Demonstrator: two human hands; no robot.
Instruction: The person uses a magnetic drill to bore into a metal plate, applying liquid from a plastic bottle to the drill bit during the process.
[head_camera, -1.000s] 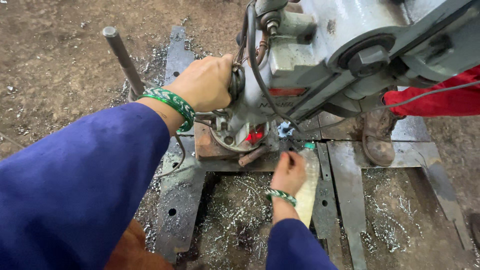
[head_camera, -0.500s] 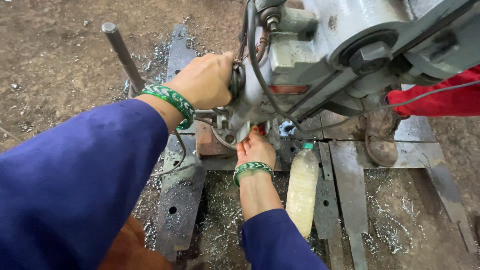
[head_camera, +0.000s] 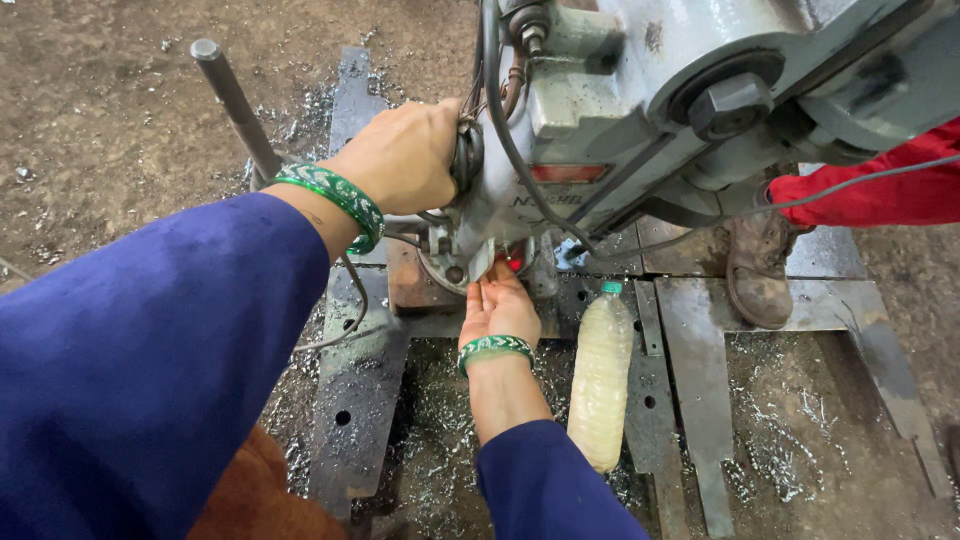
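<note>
Drill head (head_camera: 640, 120): my left hand (head_camera: 405, 155) grips its side knob steadying; right hand (head_camera: 498, 305) fingers reach the red button, grasping nothing.

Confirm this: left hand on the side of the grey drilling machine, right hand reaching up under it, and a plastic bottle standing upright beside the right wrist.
One thing is wrong: the plastic bottle lies on its side on the steel plates, cap pointing toward the machine, not upright. The head view shows it. The rest holds: left hand on the side of the grey drilling machine, right hand reaching up under it.

Dirt floor (head_camera: 100, 120) with metal shavings (head_camera: 440, 440)
</note>
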